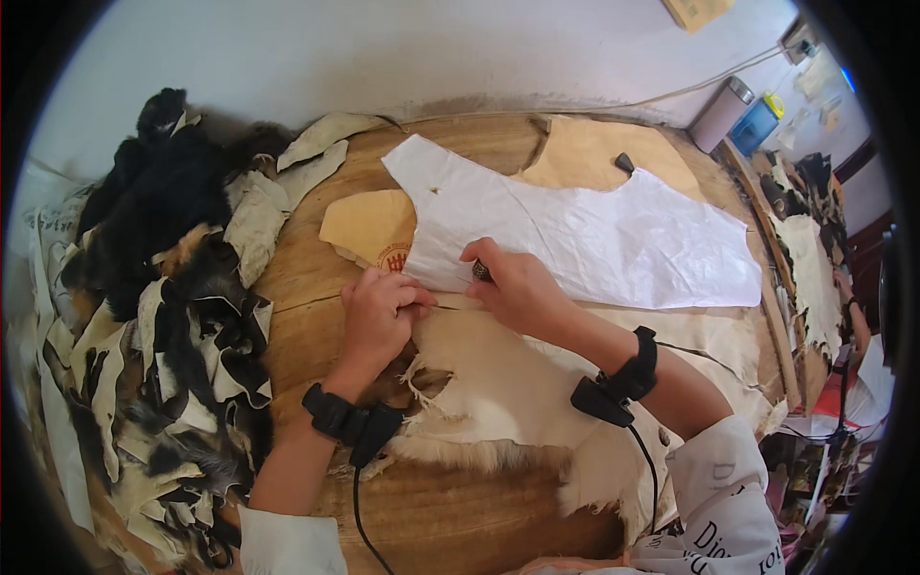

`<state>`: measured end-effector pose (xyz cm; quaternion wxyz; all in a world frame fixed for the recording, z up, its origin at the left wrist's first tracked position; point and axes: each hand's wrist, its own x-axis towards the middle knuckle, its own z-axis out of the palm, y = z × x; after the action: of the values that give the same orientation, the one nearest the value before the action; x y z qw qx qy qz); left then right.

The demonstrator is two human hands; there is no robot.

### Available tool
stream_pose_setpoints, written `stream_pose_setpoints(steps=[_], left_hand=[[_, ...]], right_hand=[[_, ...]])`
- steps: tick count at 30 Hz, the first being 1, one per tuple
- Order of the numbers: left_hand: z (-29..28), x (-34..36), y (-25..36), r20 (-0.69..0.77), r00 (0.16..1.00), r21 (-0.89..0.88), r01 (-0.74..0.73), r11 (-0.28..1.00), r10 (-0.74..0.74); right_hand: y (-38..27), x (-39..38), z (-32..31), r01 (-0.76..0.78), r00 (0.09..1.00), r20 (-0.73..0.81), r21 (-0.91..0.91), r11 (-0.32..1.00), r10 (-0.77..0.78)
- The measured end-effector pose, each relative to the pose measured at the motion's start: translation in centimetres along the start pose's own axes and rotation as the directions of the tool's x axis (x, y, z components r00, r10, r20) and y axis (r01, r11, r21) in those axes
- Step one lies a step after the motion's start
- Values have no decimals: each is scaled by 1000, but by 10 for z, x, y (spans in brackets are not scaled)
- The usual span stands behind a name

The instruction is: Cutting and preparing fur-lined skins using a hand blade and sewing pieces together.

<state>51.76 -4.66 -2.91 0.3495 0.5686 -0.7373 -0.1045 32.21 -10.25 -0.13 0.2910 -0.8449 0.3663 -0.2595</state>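
A cream fur hide (498,369) lies skin side up on the wooden table, with its hairy edge toward me. Just beyond it, a white garment-shaped pattern sheet (565,240) is spread flat over tan card patterns (369,222). My left hand (379,311) is closed, fingers bent and pressed together at the hide's upper left edge, by the white sheet's lower left corner. My right hand (522,290) is wrapped round a small dark tool with a textured handle (481,271), held over the sheet's lower edge. The tool's tip is hidden.
Black and white fur scraps (182,383) are heaped on the left. A small dark cone-shaped object (625,163) rests on the tan card at the back. A pinkish flask (724,115) and a blue bottle (757,125) stand back right. Another person's hand (843,286) shows far right, beside more hides.
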Motion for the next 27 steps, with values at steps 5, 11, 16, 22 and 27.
stream_pose_setpoints(steps=[5,11,16,22,27], left_hand=[[4,1,-1,38,999,-72,38,997,-36],[3,-1,-1,35,995,-160,95,983,-90],[2,-1,0,34,995,-117,92,989,-89],[-1,2,5,-13,1000,-46,-17,999,16],[0,1,4,-52,998,-116,-29,993,23]], right_hand=[[6,0,6,173,984,31,-1,985,-173],[15,0,13,154,988,15,30,988,-154],[16,3,12,164,985,45,35,986,-166],[11,13,15,258,965,78,-156,953,-248],[1,10,19,291,955,144,-289,912,-259]])
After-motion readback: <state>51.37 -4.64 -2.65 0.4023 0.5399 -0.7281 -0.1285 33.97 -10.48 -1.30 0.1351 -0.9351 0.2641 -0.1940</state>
